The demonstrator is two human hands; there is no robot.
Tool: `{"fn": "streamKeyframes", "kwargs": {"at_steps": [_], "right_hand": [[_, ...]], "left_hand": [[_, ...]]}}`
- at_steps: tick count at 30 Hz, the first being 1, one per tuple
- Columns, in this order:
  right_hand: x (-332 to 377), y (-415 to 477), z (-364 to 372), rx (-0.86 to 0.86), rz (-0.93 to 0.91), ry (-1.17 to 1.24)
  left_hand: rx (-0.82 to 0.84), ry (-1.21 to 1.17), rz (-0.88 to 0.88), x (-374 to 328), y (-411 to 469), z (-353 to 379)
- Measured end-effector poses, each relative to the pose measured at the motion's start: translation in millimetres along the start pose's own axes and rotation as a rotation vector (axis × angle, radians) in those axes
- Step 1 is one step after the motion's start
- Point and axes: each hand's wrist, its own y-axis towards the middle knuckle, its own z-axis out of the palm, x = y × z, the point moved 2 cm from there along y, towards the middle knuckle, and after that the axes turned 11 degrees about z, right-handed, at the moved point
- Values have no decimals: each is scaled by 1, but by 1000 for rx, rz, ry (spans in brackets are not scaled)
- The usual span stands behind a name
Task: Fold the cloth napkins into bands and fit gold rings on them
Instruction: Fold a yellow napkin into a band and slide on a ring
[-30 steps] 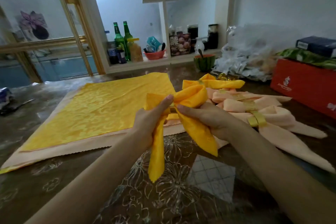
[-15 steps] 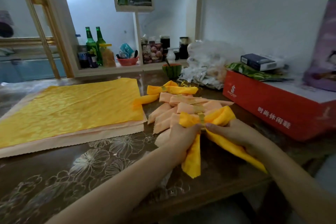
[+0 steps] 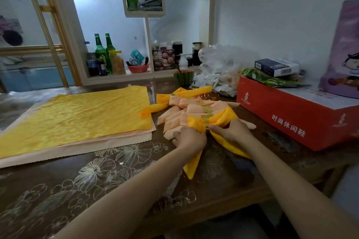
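The napkin is bright yellow cloth folded into a band and cinched at its middle by a gold ring. It spreads like a bow, with two puffed lobes beyond the fingers and two pointed tails lying on the desk nearer the person. The left hand grips the cloth just left of the ring, and the right hand pinches it just right of the ring. Just beyond the fingers lies a pile of ringed peach napkins. Farther off are loose rings. A flat yellow sheet lies well left of the fingers, and a red box stands to their right.
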Motion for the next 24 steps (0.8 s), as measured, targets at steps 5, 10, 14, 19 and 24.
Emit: {"fn": "streamKeyframes", "kwargs": {"at_steps": [5,10,14,19,24], "right_hand": [[-13,0,-7,-50,-29,-192],[-25,-21,-28,12,-67,-277],[-22,-37,-42,-93,-40,-481],[21,-61,-23,-281,-370,-287],[97,-89,59,32,-684,-28]], "left_hand": [[184,254,164,4,-22,-3],[304,375,220,19,-59,-19],[373,292,207,41,-78,-48],[154,243,177,96,-59,-99],[-163,451,168,176,-17,-147]]}}
